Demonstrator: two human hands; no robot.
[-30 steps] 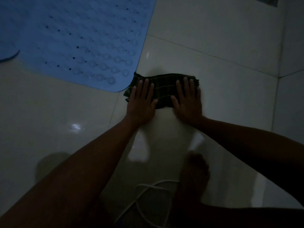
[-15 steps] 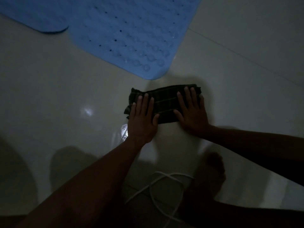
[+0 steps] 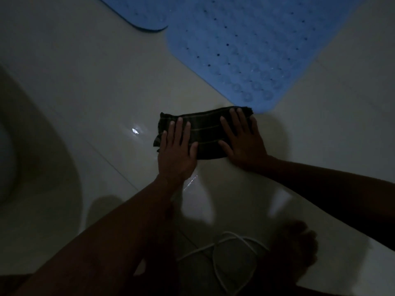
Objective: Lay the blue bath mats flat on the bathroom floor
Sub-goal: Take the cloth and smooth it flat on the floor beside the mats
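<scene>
Smaller blue mat (image 3: 136,11) lies flat at upper left. Left hand (image 3: 177,150) and right hand (image 3: 243,139), palms open, gripping nothing, press a dark folded cloth (image 3: 205,133), seemingly touching the larger blue mat (image 3: 245,43). Risk: pushing the cloth could ruck that corner.

Pale tiled floor (image 3: 89,86), dim and glossy, with mats, a cloth and a cord on it.

A dark striped cloth (image 3: 205,135), folded, lies flat on the tiles under the fingers (image 3: 181,133) of both spread hands. Just past the fingertips, a blue mat (image 3: 252,45) with holes and round bumps lies flat, its rounded corner just beside the cloth's far right end. A second blue mat (image 3: 136,13) lies further out, up and left of the fingers. Behind the wrists, a white cord (image 3: 215,248) loops on the tiles beside a bare foot (image 3: 299,242).
</scene>
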